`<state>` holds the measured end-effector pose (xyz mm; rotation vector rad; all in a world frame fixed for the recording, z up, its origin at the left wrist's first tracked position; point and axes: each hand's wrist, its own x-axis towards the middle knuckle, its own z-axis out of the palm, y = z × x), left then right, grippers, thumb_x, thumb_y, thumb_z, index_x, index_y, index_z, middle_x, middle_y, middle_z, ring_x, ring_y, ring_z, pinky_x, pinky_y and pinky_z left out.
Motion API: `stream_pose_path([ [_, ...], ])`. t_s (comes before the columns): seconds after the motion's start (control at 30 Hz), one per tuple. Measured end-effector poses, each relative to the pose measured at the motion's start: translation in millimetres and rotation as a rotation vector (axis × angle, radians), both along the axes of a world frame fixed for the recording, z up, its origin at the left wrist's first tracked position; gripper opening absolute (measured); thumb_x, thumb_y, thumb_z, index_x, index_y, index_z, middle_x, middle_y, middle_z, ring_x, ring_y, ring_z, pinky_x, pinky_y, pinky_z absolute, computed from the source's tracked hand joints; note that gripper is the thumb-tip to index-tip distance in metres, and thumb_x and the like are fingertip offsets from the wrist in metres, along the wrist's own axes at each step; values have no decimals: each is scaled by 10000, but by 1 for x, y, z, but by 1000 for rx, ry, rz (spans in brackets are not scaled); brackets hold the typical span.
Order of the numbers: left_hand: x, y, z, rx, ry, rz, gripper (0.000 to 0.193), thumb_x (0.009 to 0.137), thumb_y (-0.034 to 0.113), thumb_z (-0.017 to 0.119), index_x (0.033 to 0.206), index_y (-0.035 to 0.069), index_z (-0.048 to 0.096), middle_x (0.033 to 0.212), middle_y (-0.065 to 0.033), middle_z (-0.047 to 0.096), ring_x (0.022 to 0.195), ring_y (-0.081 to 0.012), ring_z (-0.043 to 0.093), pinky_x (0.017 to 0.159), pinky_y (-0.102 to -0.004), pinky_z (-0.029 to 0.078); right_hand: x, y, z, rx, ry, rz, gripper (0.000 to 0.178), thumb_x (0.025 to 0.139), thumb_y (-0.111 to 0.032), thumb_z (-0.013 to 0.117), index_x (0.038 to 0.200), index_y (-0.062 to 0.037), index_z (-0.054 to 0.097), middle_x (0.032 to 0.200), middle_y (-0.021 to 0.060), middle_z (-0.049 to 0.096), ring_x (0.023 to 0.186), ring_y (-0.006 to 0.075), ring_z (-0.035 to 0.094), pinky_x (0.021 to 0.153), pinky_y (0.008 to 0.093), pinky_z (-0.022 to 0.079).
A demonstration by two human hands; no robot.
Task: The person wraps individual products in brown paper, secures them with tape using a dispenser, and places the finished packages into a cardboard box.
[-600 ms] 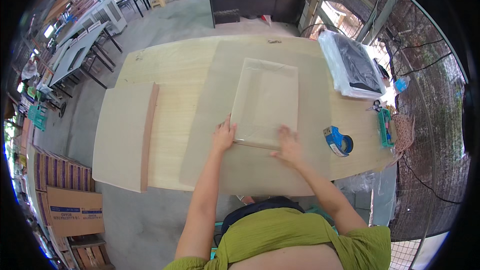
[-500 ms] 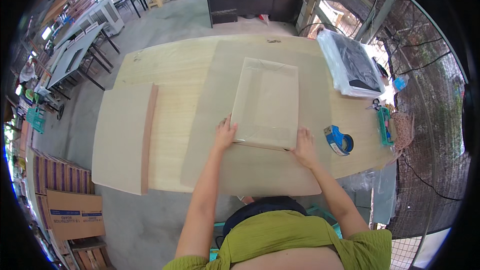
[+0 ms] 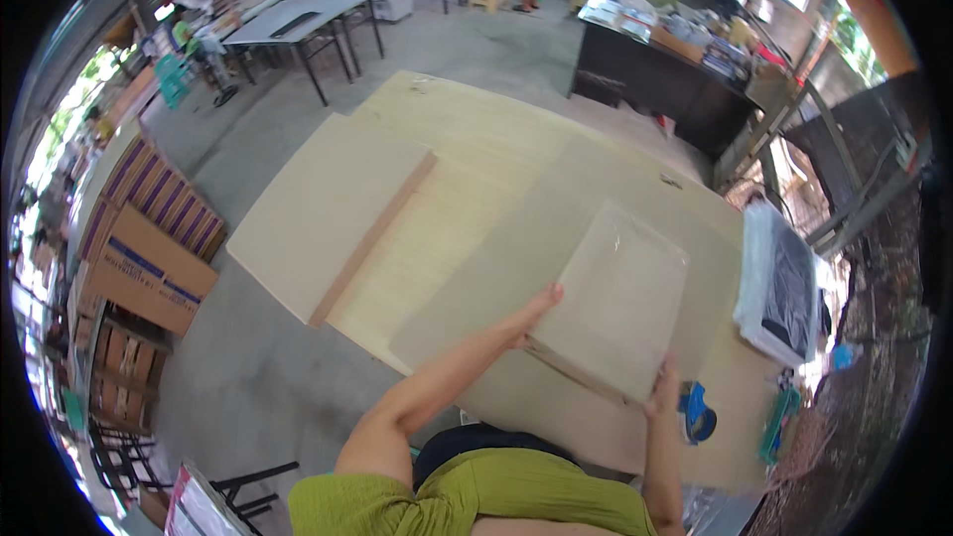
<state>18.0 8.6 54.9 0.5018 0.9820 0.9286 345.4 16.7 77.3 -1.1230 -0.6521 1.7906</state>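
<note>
Concrete floor point(image 3: 268, 377) all round, dark desk point(image 3: 645, 74) past the far edge of the table point(image 3: 457, 208).

Flat brown packet point(image 3: 615, 308) is toward the table's near right, over the big brown sheet point(image 3: 476, 288); can't tell if it's lifted off or resting. Grip: both hands holding the packet between them, left hand point(image 3: 536, 315) on its left side by the near corner, right hand point(image 3: 662, 392) on its near right corner. Can't see how far my fingers reach underneath.

Change vs half a second back: view swung left, so the table now looks slanted. Packet shows nearer the sheet's near edge and the tape dispenser point(image 3: 694, 399). Right hand no longer sweeps across its near end. My read: packet's being handled as one piece now.

Outward: dispenser just right of my right hand, untouched. Plastic-wrapped dark panel point(image 3: 784, 283) and green basket point(image 3: 781, 424) along the table's right edge. Thick brown board stack point(image 3: 323, 213) at the left edge.
</note>
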Motion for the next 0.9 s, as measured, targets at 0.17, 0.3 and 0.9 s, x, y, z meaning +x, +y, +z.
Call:
stream_pose_path([
  [0.17,-23,-33,164,232,149,-131,976,851,679,576,1569,166,160,1425,-157,389,1322,-332,392,1102,-431,329,90,9,57,219,-205,-62,826,936,-667,419,1421,2,412,1469,170,431,1349,349,404,1086,519,383],
  [0.3,-3,23,190,812,718,-96,1127,724,455,824,1567,166,135,1267,-172,418,1206,-367,432,1095,-457,325,98,70,78,358,-232,-195,823,936,-672,408,1433,-17,394,1477,164,417,1354,348,395,1086,518,381],
  [0.9,-10,-40,162,194,866,225,1036,824,718,556,1461,-50,275,1395,-280,456,1263,-431,472,1061,-447,387,-86,-2,21,60,44,-41,814,936,-697,360,1487,-100,315,1513,138,353,1373,346,354,1090,515,370],
])
